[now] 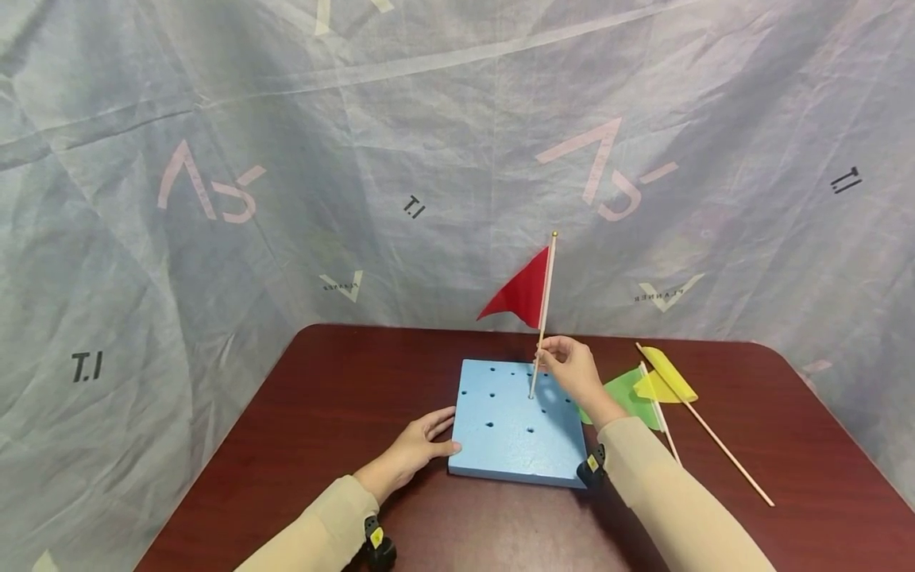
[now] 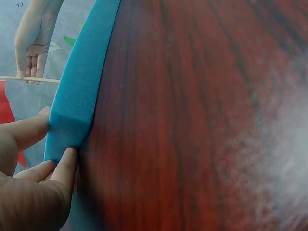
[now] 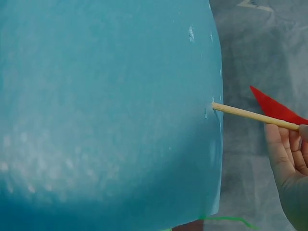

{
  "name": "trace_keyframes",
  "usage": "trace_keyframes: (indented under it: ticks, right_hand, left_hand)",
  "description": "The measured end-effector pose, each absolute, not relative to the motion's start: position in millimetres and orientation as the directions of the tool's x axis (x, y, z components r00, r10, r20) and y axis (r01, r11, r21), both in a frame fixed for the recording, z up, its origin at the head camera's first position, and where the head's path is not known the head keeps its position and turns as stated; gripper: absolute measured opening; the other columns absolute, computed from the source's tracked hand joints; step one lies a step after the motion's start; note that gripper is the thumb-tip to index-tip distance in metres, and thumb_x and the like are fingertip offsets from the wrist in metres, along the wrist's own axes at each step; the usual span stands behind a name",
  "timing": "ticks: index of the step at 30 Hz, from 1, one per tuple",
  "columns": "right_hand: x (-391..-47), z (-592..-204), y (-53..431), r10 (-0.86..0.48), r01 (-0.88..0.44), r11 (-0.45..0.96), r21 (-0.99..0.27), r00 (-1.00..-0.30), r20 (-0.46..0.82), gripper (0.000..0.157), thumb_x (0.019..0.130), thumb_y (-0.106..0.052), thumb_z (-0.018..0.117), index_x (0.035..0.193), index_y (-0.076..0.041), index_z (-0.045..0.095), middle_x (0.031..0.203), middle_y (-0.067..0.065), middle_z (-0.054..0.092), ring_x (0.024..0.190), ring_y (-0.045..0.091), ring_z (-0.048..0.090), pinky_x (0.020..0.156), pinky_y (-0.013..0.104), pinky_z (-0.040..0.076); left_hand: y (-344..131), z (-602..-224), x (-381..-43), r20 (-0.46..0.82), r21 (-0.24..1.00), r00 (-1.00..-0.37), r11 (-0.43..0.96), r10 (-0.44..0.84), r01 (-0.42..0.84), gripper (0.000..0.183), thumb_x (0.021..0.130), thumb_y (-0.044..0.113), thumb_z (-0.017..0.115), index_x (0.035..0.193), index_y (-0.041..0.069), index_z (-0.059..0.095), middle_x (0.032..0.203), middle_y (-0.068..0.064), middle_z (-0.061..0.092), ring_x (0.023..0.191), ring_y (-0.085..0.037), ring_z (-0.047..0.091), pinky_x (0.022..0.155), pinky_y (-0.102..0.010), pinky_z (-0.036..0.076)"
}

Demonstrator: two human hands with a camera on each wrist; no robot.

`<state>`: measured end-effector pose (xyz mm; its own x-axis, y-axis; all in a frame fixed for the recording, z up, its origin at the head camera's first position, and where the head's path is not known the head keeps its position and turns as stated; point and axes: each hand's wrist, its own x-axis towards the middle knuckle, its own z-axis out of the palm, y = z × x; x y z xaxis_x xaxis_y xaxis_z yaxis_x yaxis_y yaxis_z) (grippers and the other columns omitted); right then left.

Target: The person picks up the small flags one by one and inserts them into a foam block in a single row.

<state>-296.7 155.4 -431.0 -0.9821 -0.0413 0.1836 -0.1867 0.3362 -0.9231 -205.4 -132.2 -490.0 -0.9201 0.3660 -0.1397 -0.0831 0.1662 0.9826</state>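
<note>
My right hand (image 1: 572, 369) pinches the wooden stick of a red triangular flag (image 1: 525, 290) between thumb and fingers. The flagstick leans slightly and its lower end meets a hole in the light-blue board (image 1: 500, 453); how deep it sits I cannot tell. The right wrist view also shows the stick (image 3: 250, 114) touching the board (image 3: 110, 96). At the board's left edge rests my left hand (image 1: 411, 453), its thumb and fairly straight fingers touching the edge near the front corner. Several small holes dot the board's top.
Right of the board, a green flag (image 1: 632, 397) and a yellow flag (image 1: 668, 377) lie on the dark red-brown table (image 1: 343, 381), sticks pointing toward the near right. The right forearm partly crosses the green one. A grey printed cloth (image 1: 429, 143) hangs behind the table.
</note>
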Motion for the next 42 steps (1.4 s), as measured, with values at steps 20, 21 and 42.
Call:
trace_keyframes:
  ticks: [20,21,42]
  right_hand:
    - [-284.0,-422.4,167.5,-0.001,-0.182,0.319,-0.930,-0.982,0.191,0.024,0.095,-0.010,0.062,0.112,0.007,0.065,0.107,0.028,0.067,0.093,0.036,0.069,0.085,0.042,0.055]
    - [-283.2,-421.5,169.1,0.004,-0.178,0.326,-0.929,-0.982,0.190,0.024,0.095,-0.011,0.062,0.112,0.006,0.065,0.106,0.026,0.068,0.093,0.036,0.070,0.085,0.042,0.055]
    - [-269.8,-414.4,208.3,0.021,-0.122,0.407,-0.905,-0.990,0.143,0.033,0.093,-0.027,0.067,0.116,-0.004,0.066,0.107,0.016,0.071,0.090,0.024,0.071,0.078,0.027,0.056]
  left_hand:
    - [-129.5,-487.5,-202.3,-0.138,0.981,-0.926,0.177,0.351,-0.079,0.072,0.089,0.008,0.070,0.149,0.000,0.032,0.153,-0.023,0.035,0.143,-0.038,0.030,0.104,-0.043,0.044]
    - [-129.5,-486.9,-202.1,-0.141,0.981,-0.926,0.179,0.351,-0.082,0.072,0.089,0.009,0.070,0.149,0.001,0.032,0.153,-0.023,0.035,0.143,-0.038,0.030,0.104,-0.043,0.043]
    - [-129.8,-487.9,-203.4,-0.128,0.982,-0.923,0.176,0.362,-0.067,0.072,0.089,0.012,0.071,0.149,0.001,0.033,0.153,-0.023,0.034,0.143,-0.038,0.030,0.106,-0.046,0.041]
